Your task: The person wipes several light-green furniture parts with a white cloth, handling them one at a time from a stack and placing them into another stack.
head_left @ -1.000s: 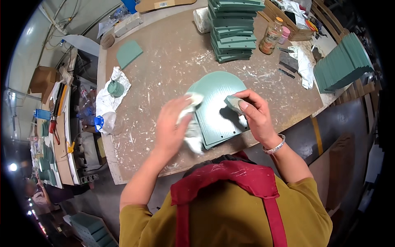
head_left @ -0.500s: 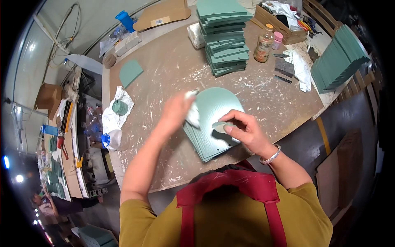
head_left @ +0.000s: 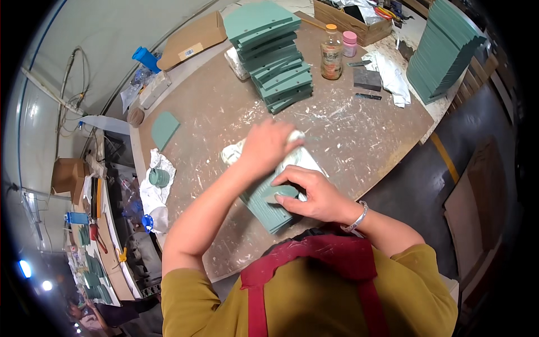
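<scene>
A short stack of pale green boards [head_left: 263, 209] with a rounded far end lies on the brown table in front of me. My left hand [head_left: 266, 147], blurred by motion, presses a white cloth [head_left: 232, 153] onto the far part of the top board; the cloth sticks out on both sides of it. Between the thumb and fingers of my right hand [head_left: 317, 194] is a small, thin grey-green piece [head_left: 283, 194], held low over the top board. Its exact kind I cannot make out. The hands are close together, my left one farther out.
A tall, uneven pile of green boards [head_left: 275, 59] stands beyond, and another stack [head_left: 441, 56] at far right. Nearby are a glass bottle [head_left: 331, 53], pink jar [head_left: 349, 45], dark block [head_left: 367, 80] and white rag [head_left: 392, 81]. A green piece [head_left: 165, 130] and round tub [head_left: 159, 178] lie left.
My left hand has swept the cloth from the board's left side to its far part. My right hand keeps its pinch on the small piece. The whole view has shifted a little.
</scene>
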Demonstrator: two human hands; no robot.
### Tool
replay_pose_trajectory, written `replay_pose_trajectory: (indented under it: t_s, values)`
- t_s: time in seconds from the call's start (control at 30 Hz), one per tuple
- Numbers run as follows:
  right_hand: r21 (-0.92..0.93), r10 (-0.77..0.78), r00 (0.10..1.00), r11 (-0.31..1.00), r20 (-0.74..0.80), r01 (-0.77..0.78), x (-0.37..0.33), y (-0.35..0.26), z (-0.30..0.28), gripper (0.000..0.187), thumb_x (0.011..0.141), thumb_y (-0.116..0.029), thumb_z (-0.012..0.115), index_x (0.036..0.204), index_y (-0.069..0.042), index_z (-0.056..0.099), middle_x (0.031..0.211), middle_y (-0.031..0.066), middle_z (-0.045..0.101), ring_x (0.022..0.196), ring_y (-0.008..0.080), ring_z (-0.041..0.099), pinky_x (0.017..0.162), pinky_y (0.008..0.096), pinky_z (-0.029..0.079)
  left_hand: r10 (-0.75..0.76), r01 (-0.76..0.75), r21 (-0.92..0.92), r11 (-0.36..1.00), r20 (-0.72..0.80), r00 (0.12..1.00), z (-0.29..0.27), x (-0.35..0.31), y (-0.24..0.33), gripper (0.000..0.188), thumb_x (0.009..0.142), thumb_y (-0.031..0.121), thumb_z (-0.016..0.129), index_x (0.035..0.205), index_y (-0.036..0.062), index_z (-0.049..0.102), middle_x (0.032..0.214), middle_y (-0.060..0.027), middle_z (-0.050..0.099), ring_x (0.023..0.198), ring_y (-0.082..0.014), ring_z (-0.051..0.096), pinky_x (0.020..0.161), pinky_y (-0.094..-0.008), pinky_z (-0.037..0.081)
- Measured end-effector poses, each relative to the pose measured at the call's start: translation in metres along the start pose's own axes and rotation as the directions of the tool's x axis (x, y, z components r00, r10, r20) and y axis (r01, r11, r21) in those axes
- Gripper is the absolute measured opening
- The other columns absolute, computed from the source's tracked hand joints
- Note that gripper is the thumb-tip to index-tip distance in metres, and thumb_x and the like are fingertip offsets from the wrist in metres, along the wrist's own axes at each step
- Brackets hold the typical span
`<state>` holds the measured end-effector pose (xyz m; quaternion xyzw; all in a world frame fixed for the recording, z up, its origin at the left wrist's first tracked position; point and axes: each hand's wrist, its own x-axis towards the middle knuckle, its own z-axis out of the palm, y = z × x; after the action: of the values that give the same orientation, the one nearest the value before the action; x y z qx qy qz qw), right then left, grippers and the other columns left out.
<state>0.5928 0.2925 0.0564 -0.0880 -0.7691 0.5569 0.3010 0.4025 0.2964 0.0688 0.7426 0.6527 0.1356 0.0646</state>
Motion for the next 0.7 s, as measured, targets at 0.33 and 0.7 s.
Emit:
replay_pose_trajectory:
  t_s: [0.33,0.7]
  values:
    - [-0.067,0.148,0.988,0.987,0.04,-0.145,-0.003,-0.007,0.005,0.059,0.081,-0.02,0.076,0.129,-0.004,0.046,0.095,0.015,0.059,0.089,0.0302,0.061,0.08,0.0386,0.05,0.227,-0.222,-0.107,0.969,0.045,0.973,0.002,0.018,-0.002,0.035,0.092,0.043,0.062,0.097,0.009,0.07,0.098,-0.017,0.069,0.095,-0.0391,0.064,0.081,-0.0477,0.051]
    - [-0.076,0.141,0.989,0.988,0.051,-0.137,-0.001,-0.013,0.008,0.067,0.079,-0.012,0.078,0.137,-0.005,0.045,0.106,0.0123,0.056,0.1,0.0238,0.058,0.093,0.0345,0.046,-0.379,0.375,-0.278,0.884,0.04,0.924,-0.008,-0.001,-0.065,0.034,0.094,0.036,0.062,0.112,0.0073,0.067,0.11,-0.0169,0.067,0.104,-0.0382,0.062,0.086,-0.0443,0.049]
